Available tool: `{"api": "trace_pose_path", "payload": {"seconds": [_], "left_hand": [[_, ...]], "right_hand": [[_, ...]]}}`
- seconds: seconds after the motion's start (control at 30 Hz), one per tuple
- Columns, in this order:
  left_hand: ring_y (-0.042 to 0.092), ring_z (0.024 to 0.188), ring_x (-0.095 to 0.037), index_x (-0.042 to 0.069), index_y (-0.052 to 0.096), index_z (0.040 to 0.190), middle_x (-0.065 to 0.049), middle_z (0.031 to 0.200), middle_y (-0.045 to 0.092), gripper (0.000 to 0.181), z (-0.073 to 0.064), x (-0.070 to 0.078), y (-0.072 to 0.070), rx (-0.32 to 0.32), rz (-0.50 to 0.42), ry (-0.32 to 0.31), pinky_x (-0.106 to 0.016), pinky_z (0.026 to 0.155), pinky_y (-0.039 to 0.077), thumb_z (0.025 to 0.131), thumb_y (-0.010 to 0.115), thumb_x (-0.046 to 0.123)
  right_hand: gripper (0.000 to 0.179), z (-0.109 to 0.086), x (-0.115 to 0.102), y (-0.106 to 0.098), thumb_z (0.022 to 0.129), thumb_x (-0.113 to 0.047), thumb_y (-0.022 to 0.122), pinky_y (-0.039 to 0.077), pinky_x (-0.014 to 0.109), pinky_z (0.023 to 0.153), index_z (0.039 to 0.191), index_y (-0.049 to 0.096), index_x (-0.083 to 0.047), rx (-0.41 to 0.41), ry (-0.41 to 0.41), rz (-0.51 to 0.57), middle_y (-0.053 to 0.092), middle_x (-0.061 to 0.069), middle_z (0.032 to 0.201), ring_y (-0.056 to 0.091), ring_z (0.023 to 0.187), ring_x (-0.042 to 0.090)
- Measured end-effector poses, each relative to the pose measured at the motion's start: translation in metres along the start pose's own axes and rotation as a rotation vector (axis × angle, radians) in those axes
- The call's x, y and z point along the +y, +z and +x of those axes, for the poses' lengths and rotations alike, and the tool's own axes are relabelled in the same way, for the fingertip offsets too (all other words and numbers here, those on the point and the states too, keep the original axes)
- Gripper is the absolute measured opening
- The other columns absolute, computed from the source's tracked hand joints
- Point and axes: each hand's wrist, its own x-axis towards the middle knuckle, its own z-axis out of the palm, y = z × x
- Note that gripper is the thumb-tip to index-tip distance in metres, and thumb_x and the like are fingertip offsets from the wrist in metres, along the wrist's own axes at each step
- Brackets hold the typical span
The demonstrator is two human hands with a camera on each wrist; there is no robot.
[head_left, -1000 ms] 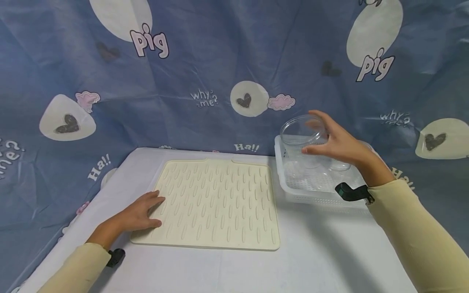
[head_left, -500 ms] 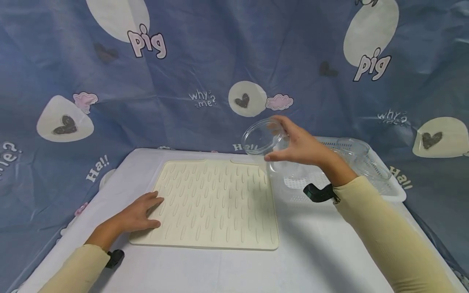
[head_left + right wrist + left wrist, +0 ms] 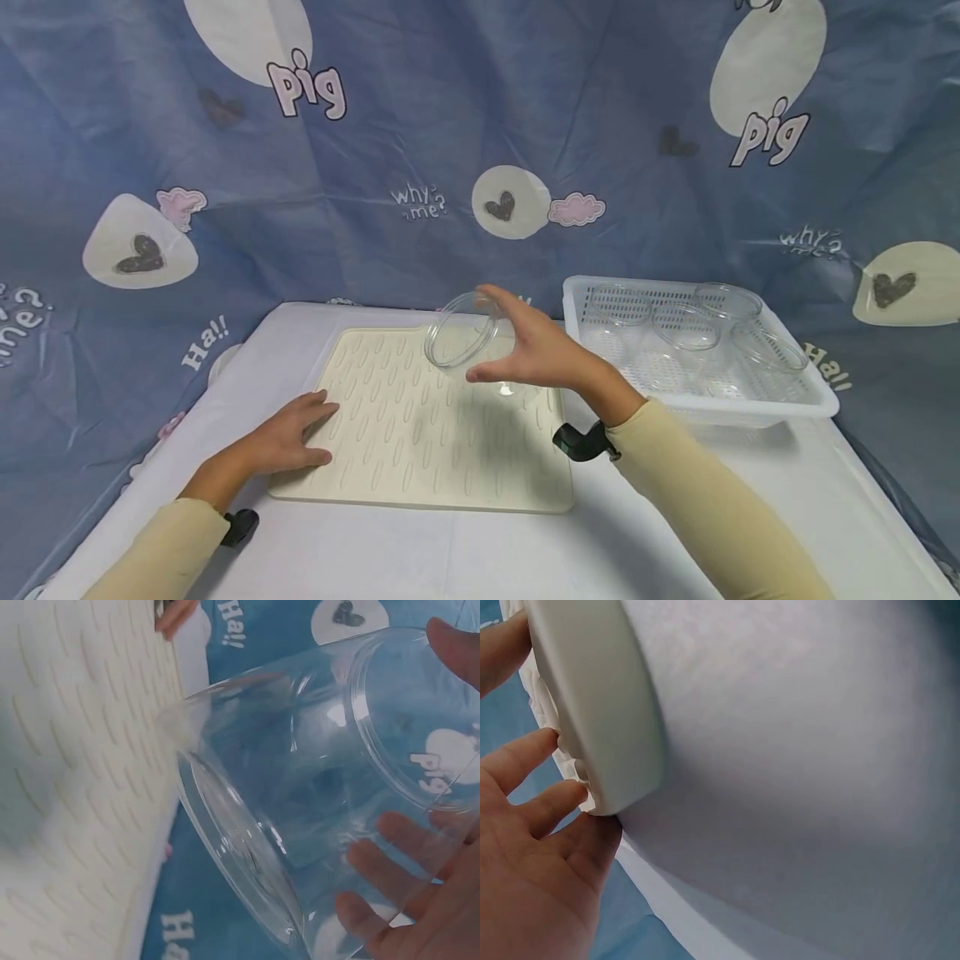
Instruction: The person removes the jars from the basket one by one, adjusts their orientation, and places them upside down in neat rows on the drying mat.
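My right hand (image 3: pixel 528 346) grips a clear cup (image 3: pixel 450 354) near its rim and holds it tilted over the far right part of a cream ribbed mat (image 3: pixel 390 450). In the right wrist view the cup (image 3: pixel 307 757) spans the picture; its thick base points toward the mat, and fingers (image 3: pixel 382 877) show through the wall. My left hand (image 3: pixel 281 437) rests with spread fingers at the mat's left edge. The left wrist view shows those fingers (image 3: pixel 525 757) touching the mat's side (image 3: pixel 604 705).
A white perforated basket (image 3: pixel 750 410) stands on the right of the table, holding several similar clear cups (image 3: pixel 686 325). The table (image 3: pixel 360 554) has a white cover. Behind hangs a blue printed cloth (image 3: pixel 420 100).
My right hand has carried the cup leftward and down, from above the basket to above the mat, tilting it more. The left hand has stayed at the mat's edge.
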Motion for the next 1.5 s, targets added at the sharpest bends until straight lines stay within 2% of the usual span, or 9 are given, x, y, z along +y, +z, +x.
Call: {"api": "trace_pose_path", "payload": {"seconds": [0.2,0.33,0.57,0.87,0.97,1.07,1.2,1.33,1.5], "left_hand": [[0.030,0.138,-0.059,-0.007,0.049,0.139,-0.038,0.151,0.032,0.078,-0.002,0.002,-0.002,-0.030,-0.017,0.003,-0.068,0.111,0.034,0.075,0.080,0.026],[0.031,0.138,-0.059,-0.007,0.049,0.139,-0.038,0.151,0.032,0.079,-0.002,0.003,-0.005,-0.053,0.001,0.007,-0.067,0.110,0.036,0.075,0.081,0.026],[0.031,0.138,-0.058,-0.006,0.049,0.139,-0.037,0.151,0.032,0.079,0.000,0.002,-0.006,-0.047,0.010,-0.002,-0.068,0.111,0.035,0.075,0.082,0.027],[0.031,0.138,-0.060,-0.009,0.048,0.139,-0.040,0.150,0.031,0.078,0.001,0.005,-0.012,-0.061,-0.016,0.003,-0.068,0.111,0.034,0.077,0.081,0.025],[0.037,0.135,-0.058,-0.012,0.048,0.138,-0.040,0.147,0.037,0.073,0.003,0.010,-0.021,-0.018,-0.014,0.029,-0.067,0.110,0.036,0.081,0.078,0.023],[0.041,0.134,-0.055,-0.010,0.048,0.139,-0.036,0.145,0.043,0.067,0.005,0.025,-0.036,0.077,-0.024,0.077,-0.066,0.107,0.039,0.087,0.074,0.023],[0.041,0.138,-0.050,-0.001,0.046,0.144,-0.028,0.149,0.044,0.062,0.010,0.060,-0.058,0.172,-0.057,0.148,-0.066,0.108,0.039,0.093,0.069,0.025],[0.039,0.141,-0.045,0.005,0.045,0.147,-0.022,0.153,0.042,0.063,0.017,0.093,-0.069,0.196,-0.094,0.208,-0.066,0.110,0.038,0.093,0.070,0.027],[0.039,0.143,-0.041,0.009,0.043,0.149,-0.017,0.155,0.041,0.069,0.024,0.125,-0.069,0.167,-0.131,0.293,-0.064,0.111,0.038,0.090,0.074,0.025]], "right_hand": [[0.108,0.002,0.006,0.018,0.069,-0.041,0.089,0.035,0.052,0.120,0.155,0.029,-0.015,0.022,0.015,0.008,0.038,0.005,0.158,0.036,0.148,0.026],[0.106,0.002,0.011,0.022,0.070,-0.040,0.089,0.034,0.051,0.121,0.154,0.030,-0.014,0.049,0.006,0.016,0.040,0.005,0.157,0.036,0.148,0.026],[0.105,0.003,0.019,0.027,0.070,-0.037,0.089,0.031,0.052,0.123,0.155,0.032,-0.013,0.061,-0.001,0.026,0.033,0.008,0.162,0.031,0.151,0.028],[0.104,0.004,0.026,0.029,0.070,-0.037,0.089,0.035,0.051,0.120,0.155,0.032,-0.015,0.057,-0.023,0.007,0.047,0.006,0.153,0.037,0.148,0.027],[0.105,0.002,0.028,0.030,0.071,-0.038,0.088,0.036,0.051,0.120,0.155,0.031,-0.016,0.044,-0.010,0.002,0.048,0.005,0.153,0.038,0.148,0.027],[0.106,0.000,0.029,0.030,0.071,-0.039,0.088,0.036,0.051,0.120,0.156,0.029,-0.017,0.034,-0.006,-0.002,0.048,0.004,0.153,0.038,0.148,0.026],[0.107,-0.004,0.029,0.028,0.071,-0.038,0.088,0.036,0.052,0.119,0.156,0.028,-0.017,0.032,-0.007,0.006,0.048,0.004,0.153,0.038,0.147,0.027],[0.107,-0.008,0.029,0.027,0.071,-0.039,0.088,0.038,0.052,0.118,0.156,0.027,-0.019,0.024,0.022,0.002,0.046,0.003,0.154,0.040,0.146,0.027],[0.108,-0.011,0.026,0.027,0.070,-0.041,0.089,0.040,0.053,0.116,0.156,0.028,-0.018,0.012,0.033,-0.011,0.045,0.005,0.155,0.042,0.145,0.029]]}}
